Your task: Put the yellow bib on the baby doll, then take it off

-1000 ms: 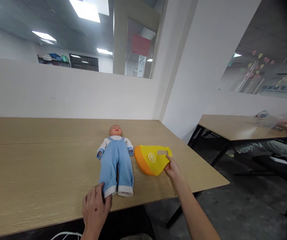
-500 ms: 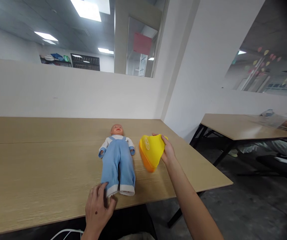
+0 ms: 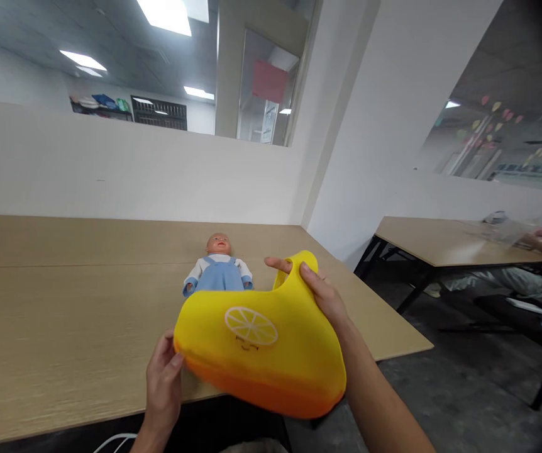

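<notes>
Compared with half a second ago, the bib (image 3: 294,340) is closer and spread out, held above the table's (image 3: 63,327) near edge and hiding the doll's (image 3: 219,267) legs. The left hand (image 3: 162,380) has left the trouser cuff and pinches the bib's side edge; the right hand (image 3: 330,305) grips its neck strap, one finger poking through the curved opening. The bib looks smooth, rubbery, yellow fading to orange; the doll wears soft-looking blue overalls on the wood-grained top.
</notes>
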### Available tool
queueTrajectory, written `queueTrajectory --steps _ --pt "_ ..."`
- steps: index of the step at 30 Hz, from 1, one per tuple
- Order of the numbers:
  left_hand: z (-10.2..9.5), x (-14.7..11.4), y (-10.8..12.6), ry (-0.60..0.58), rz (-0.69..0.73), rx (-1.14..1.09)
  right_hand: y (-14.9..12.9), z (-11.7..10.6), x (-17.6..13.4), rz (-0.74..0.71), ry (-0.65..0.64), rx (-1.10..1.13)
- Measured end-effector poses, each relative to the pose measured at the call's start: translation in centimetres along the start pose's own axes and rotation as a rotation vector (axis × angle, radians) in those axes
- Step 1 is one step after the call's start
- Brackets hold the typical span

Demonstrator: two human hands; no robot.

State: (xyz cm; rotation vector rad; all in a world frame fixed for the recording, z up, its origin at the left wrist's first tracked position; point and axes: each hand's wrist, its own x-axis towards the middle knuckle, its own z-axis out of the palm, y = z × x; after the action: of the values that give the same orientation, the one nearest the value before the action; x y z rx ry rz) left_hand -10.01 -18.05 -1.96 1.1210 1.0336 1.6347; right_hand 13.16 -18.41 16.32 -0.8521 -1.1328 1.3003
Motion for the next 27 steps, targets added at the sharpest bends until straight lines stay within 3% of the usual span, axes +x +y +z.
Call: queueTrajectory --steps 4,7,10,13,17,21,27 --pt "-1.7 0.1 0.2 -0.086 -0.226 -0.145 0.8 0.6 -0.1 -0.022 -0.057 -0.005" --pt "-2.5 1.0 0.9 -0.119 -0.303 -0.167 1.8 0.5 0.5 0.002 -0.107 0.002" --pt "-2.4 3.0 3.2 -0.133 -0.383 -0.223 2.3 0.3 1.6 0.029 -0.146 0.007" --pt "-1.7 5.9 6.2 -0.068 -0.496 -0.192 2.2 0.3 3.3 0.029 -0.159 -0.010" --pt "-0.5 10.4 8.2 -0.241 -0.443 -0.062 1.8 -0.1 7.0 -0.054 -0.104 -0.105" --pt "0.5 14.9 7.6 -0.363 -0.267 -0.043 1.9 -1.0 11.5 -0.124 -0.053 -0.201" --pt "2.4 20.7 5.1 -0.322 -0.258 0.066 4.3 -2.8 18.7 -0.141 0.052 -0.333"
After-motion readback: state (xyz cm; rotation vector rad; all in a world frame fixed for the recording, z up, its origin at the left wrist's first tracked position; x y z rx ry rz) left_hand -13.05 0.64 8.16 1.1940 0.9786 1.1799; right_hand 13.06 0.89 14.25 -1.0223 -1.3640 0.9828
